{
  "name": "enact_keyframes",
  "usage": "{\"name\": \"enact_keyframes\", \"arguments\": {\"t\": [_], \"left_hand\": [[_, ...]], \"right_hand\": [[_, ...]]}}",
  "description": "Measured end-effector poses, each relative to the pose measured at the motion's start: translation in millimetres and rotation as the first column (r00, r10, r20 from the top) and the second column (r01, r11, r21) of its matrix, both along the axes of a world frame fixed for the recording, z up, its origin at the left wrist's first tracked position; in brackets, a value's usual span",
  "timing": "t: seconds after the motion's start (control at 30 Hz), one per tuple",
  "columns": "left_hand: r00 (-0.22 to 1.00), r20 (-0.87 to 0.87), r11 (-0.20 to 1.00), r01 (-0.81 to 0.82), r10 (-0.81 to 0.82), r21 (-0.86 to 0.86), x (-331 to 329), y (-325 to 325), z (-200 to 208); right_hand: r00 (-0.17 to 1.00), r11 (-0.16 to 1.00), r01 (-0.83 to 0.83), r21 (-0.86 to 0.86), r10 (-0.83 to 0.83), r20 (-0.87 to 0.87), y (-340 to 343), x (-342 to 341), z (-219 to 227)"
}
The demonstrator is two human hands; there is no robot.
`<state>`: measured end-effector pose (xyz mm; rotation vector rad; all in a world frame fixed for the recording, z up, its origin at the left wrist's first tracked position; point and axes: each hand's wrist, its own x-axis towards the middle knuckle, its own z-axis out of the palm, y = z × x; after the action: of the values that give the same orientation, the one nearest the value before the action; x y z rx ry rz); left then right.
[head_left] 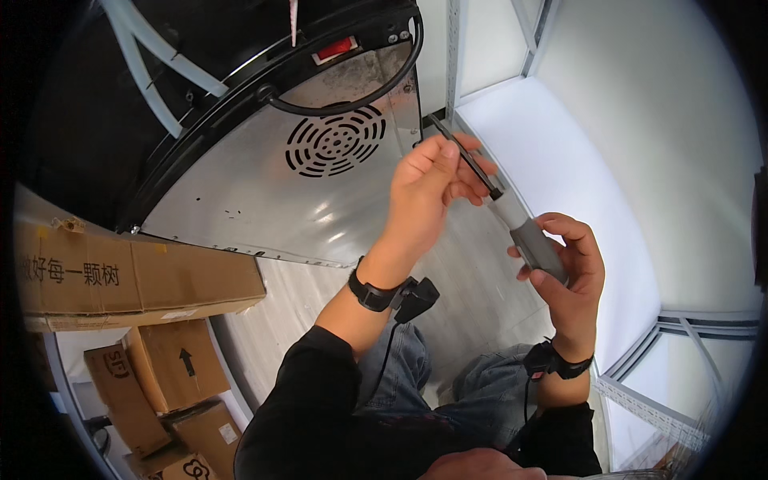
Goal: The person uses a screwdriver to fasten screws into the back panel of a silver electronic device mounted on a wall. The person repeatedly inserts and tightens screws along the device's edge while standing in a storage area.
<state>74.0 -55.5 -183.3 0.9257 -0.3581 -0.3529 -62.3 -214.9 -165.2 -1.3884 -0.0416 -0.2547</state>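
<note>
Holding the grey-handled tool point(538, 246) slightly right of the frame's centre, the two hands work on opposite ends of it. The right hand point(578, 276) has its fingers closed around the thick grey handle, which points to the lower right. The left hand point(422, 180) pinches the slim dark shaft point(474, 166) between thumb and fingers; the shaft tilts toward the upper left. A pale collar point(509, 212) sits between shaft and handle. Upper left: a machine with a bare metal panel point(264, 204), a round slotted vent point(338, 142), a red switch point(335, 50) and a looped black cable point(360, 107). Lower left: brown cartons point(180, 364). Right side: a white shelf point(552, 160) with a grey metal frame. Lower centre: grey floor point(480, 280) beneath the hands
</note>
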Motion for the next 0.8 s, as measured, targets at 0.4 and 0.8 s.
{"name": "enact_keyframes", "arguments": {"t": [0.4, 0.8], "left_hand": [[0.996, -0.002, 0.994, -0.090, 0.090, -0.065, 3.4, 2.9, 19.5], [0.995, 0.020, 0.989, -0.096, 0.099, -0.109, 9.8, 5.5, 17.7]], "right_hand": [[0.788, 0.822, 0.500, -0.272, -0.302, 0.536, 25.5, 10.9, -12.3], [0.748, 0.734, 0.543, -0.409, -0.201, 0.633, 31.8, 14.7, -5.5]]}}
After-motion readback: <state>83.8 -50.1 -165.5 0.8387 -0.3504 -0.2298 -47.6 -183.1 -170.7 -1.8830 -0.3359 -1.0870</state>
